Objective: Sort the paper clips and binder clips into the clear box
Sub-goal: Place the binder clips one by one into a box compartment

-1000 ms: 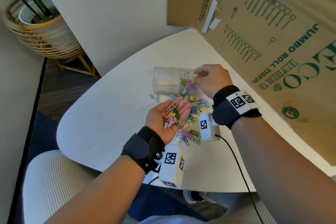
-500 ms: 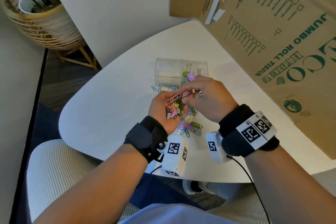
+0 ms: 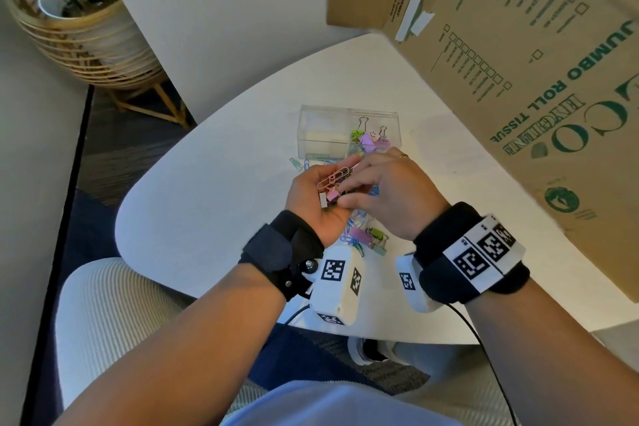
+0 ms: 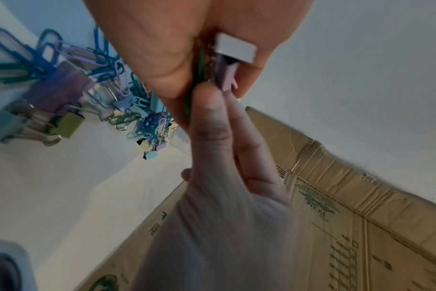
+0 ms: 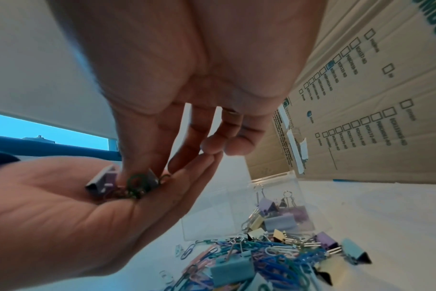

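Observation:
My left hand lies palm up above the table, with a small heap of pink paper clips and little binder clips on it. From the right, my right hand reaches in; its thumb and forefinger pinch a small binder clip among the clips on that palm. Behind the hands stands the clear box. Its right compartment holds several binder clips; the left one looks bare. A loose pile of clips lies on the table under the hands.
A large cardboard box stands along the right side of the white table. Beyond the table's far left edge is a potted plant in a wicker basket. A pale ribbed seat is at the near left.
My right hand has come back from over the clear box to the left palm and closed its thumb and forefinger among the clips there. The left hand has stayed in place.

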{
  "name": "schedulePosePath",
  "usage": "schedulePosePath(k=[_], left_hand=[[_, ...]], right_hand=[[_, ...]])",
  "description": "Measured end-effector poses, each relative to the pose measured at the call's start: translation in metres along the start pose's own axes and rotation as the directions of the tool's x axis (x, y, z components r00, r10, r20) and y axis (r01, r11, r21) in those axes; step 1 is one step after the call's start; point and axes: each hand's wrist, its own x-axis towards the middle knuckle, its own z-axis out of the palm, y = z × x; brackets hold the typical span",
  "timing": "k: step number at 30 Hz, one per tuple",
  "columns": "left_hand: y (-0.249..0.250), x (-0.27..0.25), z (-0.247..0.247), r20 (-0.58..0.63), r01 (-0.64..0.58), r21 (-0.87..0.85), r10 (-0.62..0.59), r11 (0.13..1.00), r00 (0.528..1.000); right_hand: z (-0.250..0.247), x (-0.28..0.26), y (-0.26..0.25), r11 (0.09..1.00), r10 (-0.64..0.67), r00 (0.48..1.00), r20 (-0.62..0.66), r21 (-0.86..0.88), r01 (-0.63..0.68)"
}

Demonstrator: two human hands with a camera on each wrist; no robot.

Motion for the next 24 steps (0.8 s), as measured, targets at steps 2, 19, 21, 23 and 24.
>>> schedulePosePath(k=[2,19,21,23,24], left_hand=[[0.0,0.0,0.001,-0.006,-0.009,-0.004,0.009,1.0,1.0],[-0.003,0.001,-0.004,-0.069,0.019,-0.002,-0.019,1.0,0.997],[-0.005,0.001,-0.006,-0.071,0.019,0.02,-0.018,1.0,0.997],[-0.007,0.0,-0.006,-0.067,0.018,0.039,-0.015,0.999,0.998],[-0.007,-0.001,-0.005,-0.062,0.017,0.044,-0.014,0.999,0.998]], right_hand=[[-0.002,0.001,0.001,0.995,0.013,0.999,-0.049,0.102,-0.008],[-0.032,0.022,0.037,0.856,0.384,0.792,-0.474,0.504,-0.113],[-0.034,0.035,0.046,0.878,0.4,0.79,-0.464,0.442,-0.185],[-0.031,0.046,0.053,0.887,0.416,0.806,-0.42,0.384,-0.258],[-0.03,0.05,0.055,0.892,0.418,0.82,-0.391,0.347,-0.289]])
